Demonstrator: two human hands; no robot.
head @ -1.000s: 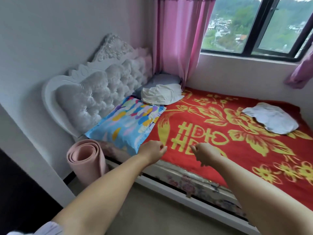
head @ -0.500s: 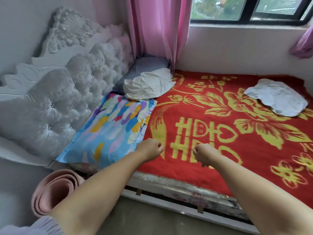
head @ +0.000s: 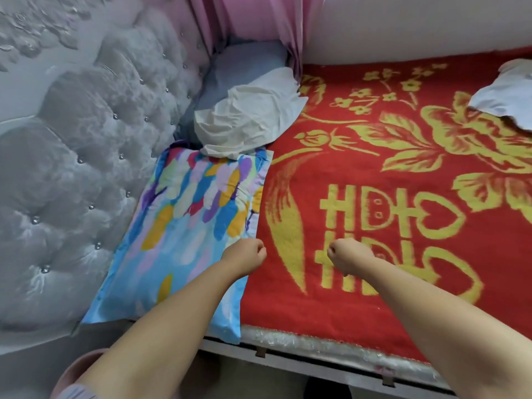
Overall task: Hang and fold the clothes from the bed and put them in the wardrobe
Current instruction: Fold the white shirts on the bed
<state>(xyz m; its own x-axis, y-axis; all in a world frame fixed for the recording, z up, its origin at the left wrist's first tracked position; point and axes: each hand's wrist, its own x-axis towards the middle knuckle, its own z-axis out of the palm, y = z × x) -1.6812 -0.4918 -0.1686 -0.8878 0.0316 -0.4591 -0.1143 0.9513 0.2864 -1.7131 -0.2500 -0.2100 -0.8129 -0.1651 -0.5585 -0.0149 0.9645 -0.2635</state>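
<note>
Two bare forearms reach out over the near edge of the bed point(head: 316, 351), and both hands are curled into loose fists that hold nothing. Left hand point(head: 244, 256) hovers over the near right corner of the multicoloured pillow point(head: 184, 226), right at the seam where that pillow meets the red blanket point(head: 359, 156). Right hand point(head: 347, 256) hovers beside it over the yellow characters woven into the blanket, the two fists apart with a strip of red between them; whether either touches the fabric cannot be told.

Left of the pillow stands the tufted grey headboard point(head: 72, 168), studded with small shiny buttons. Below the pillow's near end, at the bottom left, the rim of a rolled pink mat point(head: 67, 375) shows beside the left arm.

Beyond the pillow, a crumpled cream garment point(head: 247, 116) lies with its near edge overlapping the pillow's far end and its right side spilling onto the blanket. Behind that garment sits a grey-blue pillow point(head: 241, 67) against the headboard corner, with the pink curtain point(head: 259, 21) hanging down to it. Far to the right of the pillow, a pale white garment point(head: 506, 96) lies on the blanket at the frame's edge, partly cut off.
</note>
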